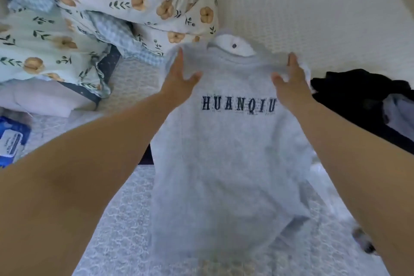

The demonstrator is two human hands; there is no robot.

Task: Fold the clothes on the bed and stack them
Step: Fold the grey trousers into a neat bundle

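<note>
A light grey sweatshirt (228, 152) with dark "HUANQIU" lettering hangs front-up between my arms over the bed (313, 20). My left hand (179, 74) grips its left shoulder, thumb on the front and fingers behind the cloth. My right hand (291, 78) grips the right shoulder the same way. The white inner neck label faces up at the collar. The hem droops toward me and looks blurred. A heap of black clothing (358, 101) lies on the bed to the right, with a grey-blue piece in it.
A crumpled floral duvet (100, 6) and pillows fill the left and far left of the bed. A blue-and-white packet (11, 141) lies at the left edge. The white textured mattress cover spreads beyond the sweatshirt; furniture stands past the far edge.
</note>
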